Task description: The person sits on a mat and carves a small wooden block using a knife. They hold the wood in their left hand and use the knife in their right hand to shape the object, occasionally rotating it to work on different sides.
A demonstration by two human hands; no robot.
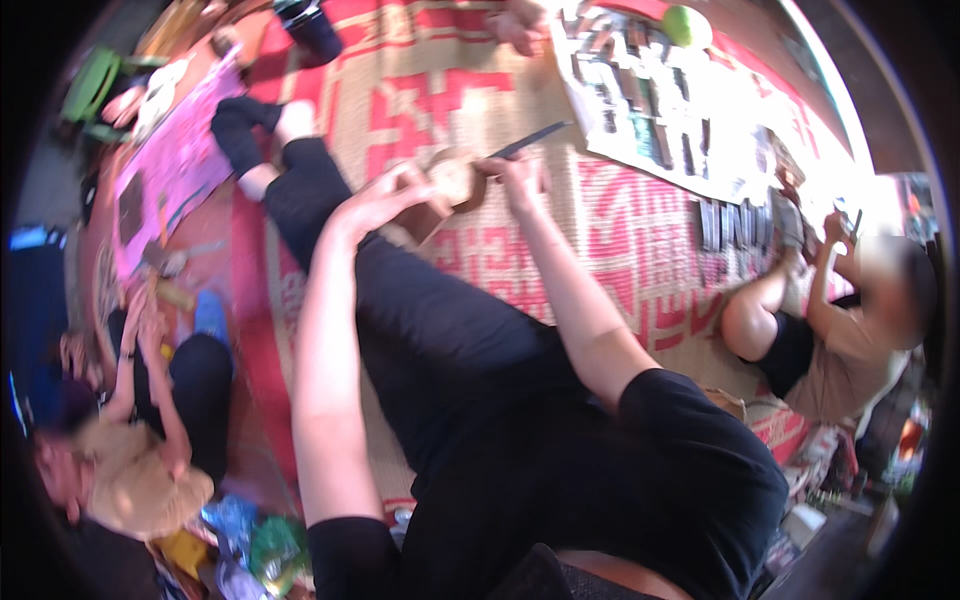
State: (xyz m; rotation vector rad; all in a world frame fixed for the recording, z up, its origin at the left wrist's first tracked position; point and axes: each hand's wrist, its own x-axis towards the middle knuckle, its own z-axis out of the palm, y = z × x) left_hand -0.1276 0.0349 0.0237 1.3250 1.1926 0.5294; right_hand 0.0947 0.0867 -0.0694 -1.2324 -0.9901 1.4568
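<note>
My left hand (pixel 385 202) is closed on a round, pale-tan piece with a brown rim (pixel 453 180), held over the mat beside my leg. Blur hides exactly what kind of piece it is. Below those fingers, a brown flat-sided block (pixel 422 222) shows its edge. At the right of the round piece, my right hand (pixel 520 183) grips a dark, narrow, flat tool (pixel 535 138) that points up and to the right. The fingers of this hand sit close to the brown rim; whether they touch it I cannot tell.
A red and tan woven mat (pixel 420 110) lies beneath me. Several tools rest on a white sheet (pixel 620 140) at far right, near a green ball-like thing (pixel 687 27). One person (pixel 850 330) sits right, another (pixel 150 470) left, near a pink sheet (pixel 180 170). A dark cylinder (pixel 308 32) stands far.
</note>
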